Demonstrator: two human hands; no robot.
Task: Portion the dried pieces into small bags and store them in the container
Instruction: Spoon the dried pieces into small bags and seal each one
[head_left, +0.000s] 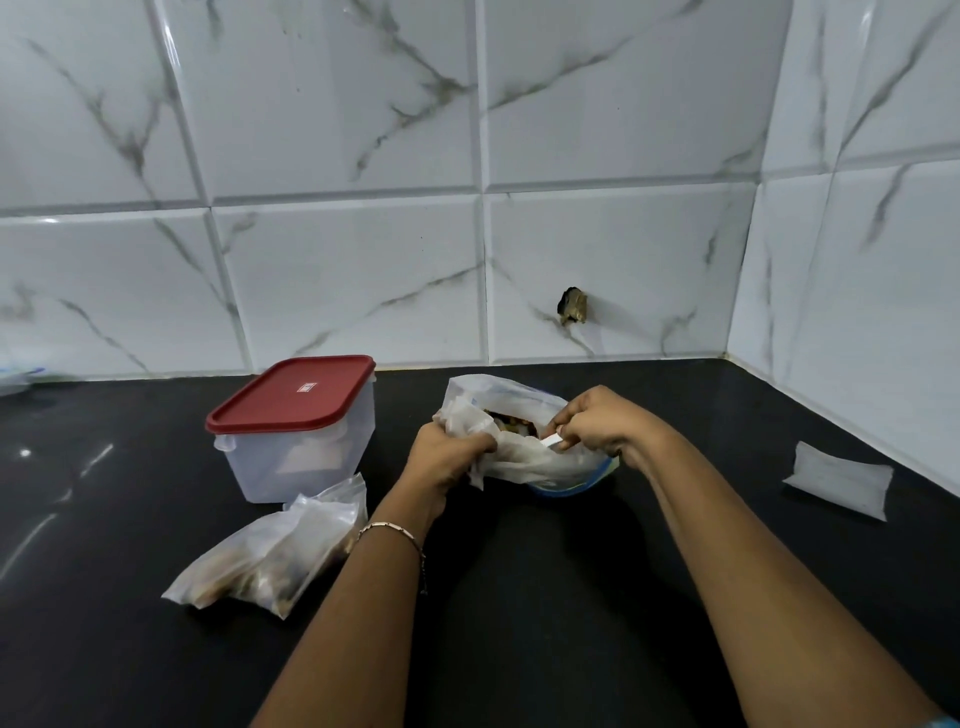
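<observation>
Both forearms reach in over black counter (519, 597); bracelet (389, 530) on left wrist. Left hand (447, 457) grips bunched rim of large bag (519, 457), fingers curled round it. Right hand (597, 421) pinches opposite rim, mouth held apart. Dried pieces (511, 422) show between the two grips. Filled small bags (270, 551) lie left of left grip, just beside container (296, 441), red lid (291, 392) on. Flat empty bag (839, 480) well right of right grip.
</observation>
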